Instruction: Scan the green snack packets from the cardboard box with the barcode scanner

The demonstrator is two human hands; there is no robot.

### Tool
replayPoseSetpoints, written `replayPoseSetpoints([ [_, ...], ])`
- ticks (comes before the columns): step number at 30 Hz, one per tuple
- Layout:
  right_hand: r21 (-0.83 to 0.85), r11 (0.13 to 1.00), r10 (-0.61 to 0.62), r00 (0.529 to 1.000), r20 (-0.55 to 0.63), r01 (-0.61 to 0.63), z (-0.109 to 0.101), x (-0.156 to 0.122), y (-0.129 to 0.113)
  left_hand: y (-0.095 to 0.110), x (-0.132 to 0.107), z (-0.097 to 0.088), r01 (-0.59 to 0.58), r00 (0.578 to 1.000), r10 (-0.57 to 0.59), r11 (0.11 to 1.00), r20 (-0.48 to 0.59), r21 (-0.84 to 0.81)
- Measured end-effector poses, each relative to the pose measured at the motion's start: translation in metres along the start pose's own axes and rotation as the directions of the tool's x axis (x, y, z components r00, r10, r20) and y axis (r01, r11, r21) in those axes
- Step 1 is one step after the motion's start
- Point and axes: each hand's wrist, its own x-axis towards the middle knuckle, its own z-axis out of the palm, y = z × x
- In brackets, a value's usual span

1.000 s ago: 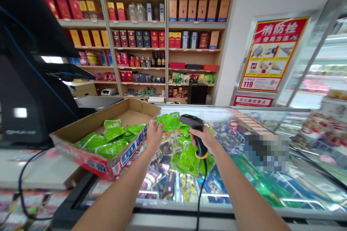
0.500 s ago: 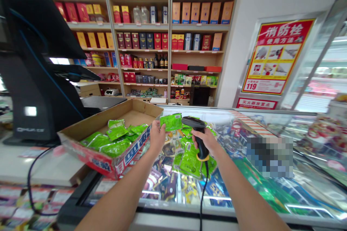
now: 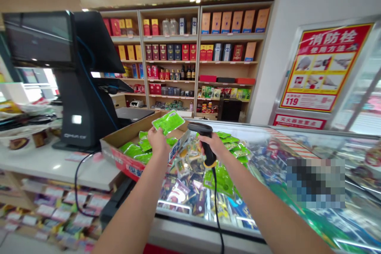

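Note:
Above the cardboard box [image 3: 117, 166], my left hand [image 3: 158, 139] grips a shiny green packet [image 3: 169, 122] by its lower edge, tilted upward. My right hand [image 3: 212, 145] is wrapped around the handle of a black barcode scanner [image 3: 207, 143], whose head points left, toward the packet. From the scanner's yellow-ringed base a black cable hangs down to the counter's front. More green packets [image 3: 133, 151] lie in the box. Under and beside the right hand, several others [image 3: 222, 178] are spread on the glass counter top.
A black point-of-sale terminal [image 3: 86, 107] stands on the white counter [image 3: 53, 166] at left. The glass display counter [image 3: 190, 208] holds packaged goods. Shelves [image 3: 169, 39] of boxes and bottles line the back wall. A pixelated patch hides something on the right.
My left hand has moved the green packet left and up, away from the scanner and over the box. The scanner is still in my right hand. The view has swung left.

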Motion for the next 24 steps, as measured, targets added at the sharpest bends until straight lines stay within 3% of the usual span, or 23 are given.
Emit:
replayPoseSetpoints([
  [3, -0.005, 1.000, -0.003, 0.999, 0.054, 0.004, 0.022, 0.007, 0.000, 0.011, 0.012, -0.026, -0.076, 0.985, 0.088, 0.993, -0.149, 0.087],
  [5, -0.006, 1.000, -0.001, 0.997, 0.076, 0.001, 0.031, 0.007, 0.003, 0.020, 0.012, -0.040, -0.212, 0.945, 0.240, 0.967, -0.221, 0.142],
  [7, 0.002, 1.000, 0.005, 0.996, 0.085, -0.006, 0.034, 0.005, 0.008, 0.028, 0.005, -0.047, -0.380, 0.886, 0.409, 0.910, -0.218, 0.165],
  [10, 0.034, 0.999, 0.011, 0.999, 0.048, -0.013, 0.025, -0.001, 0.011, 0.036, -0.016, -0.041, -0.549, 0.823, 0.560, 0.828, -0.099, 0.119],
  [13, 0.074, 0.997, 0.013, 0.999, -0.049, -0.009, 0.003, -0.009, 0.011, 0.029, -0.040, -0.019, -0.592, 0.805, 0.587, 0.805, 0.091, 0.046],
  [15, 0.097, 0.995, 0.018, 0.992, -0.124, -0.006, -0.018, -0.014, 0.010, 0.015, -0.054, 0.003, -0.564, 0.801, 0.539, 0.825, 0.260, 0.027],
  [19, 0.142, 0.990, 0.028, 0.954, -0.297, 0.015, -0.058, -0.023, 0.017, -0.027, -0.064, 0.056, -0.494, 0.765, 0.246, 0.817, 0.596, 0.297],
  [21, 0.185, 0.982, 0.024, 0.932, -0.361, 0.047, -0.073, -0.027, 0.024, -0.048, -0.059, 0.084, -0.485, 0.756, 0.122, 0.764, 0.644, 0.425],
  [24, 0.299, 0.948, 0.017, 0.919, -0.394, 0.111, -0.087, -0.033, 0.035, -0.076, -0.042, 0.119, -0.474, 0.765, 0.048, 0.716, 0.642, 0.513],
])
